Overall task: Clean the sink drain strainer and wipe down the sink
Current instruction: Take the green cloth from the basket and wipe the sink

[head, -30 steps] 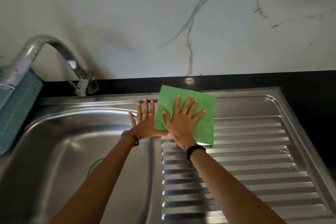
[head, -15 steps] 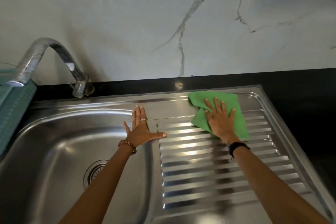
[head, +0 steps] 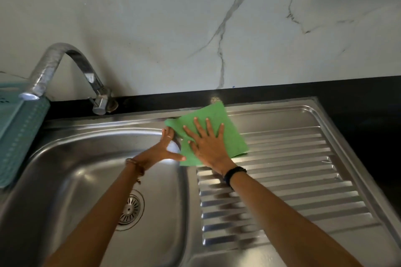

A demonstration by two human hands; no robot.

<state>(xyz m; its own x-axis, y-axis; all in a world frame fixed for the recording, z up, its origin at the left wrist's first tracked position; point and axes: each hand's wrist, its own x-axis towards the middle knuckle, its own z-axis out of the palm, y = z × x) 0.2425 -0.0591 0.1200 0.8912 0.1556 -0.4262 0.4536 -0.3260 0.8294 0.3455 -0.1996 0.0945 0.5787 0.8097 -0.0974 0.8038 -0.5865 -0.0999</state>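
While the drain strainer (head: 130, 210) is sitting in the basin floor at 7 o'clock of the hands, the wiping step is proceeding: the right hand (head: 208, 143), fingers spread flat, is pressing the green cloth (head: 230, 128) on the drainboard's (head: 293, 169) near-left corner. The left hand (head: 165, 147), also flat and holding nothing, is bracing on the sink rim (head: 108, 123) touching the cloth's edge. The cloth is lying as a tilted square, one corner pointing to 12 o'clock with no clear long axis; next it likely needs sweeping along the ridges toward 3 o'clock.

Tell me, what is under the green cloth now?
The green cloth lies on the steel sink top, at the ribbed drainboard's near-left corner. The right hand presses flat on it. The steel directly beneath is covered, so its state cannot be seen.
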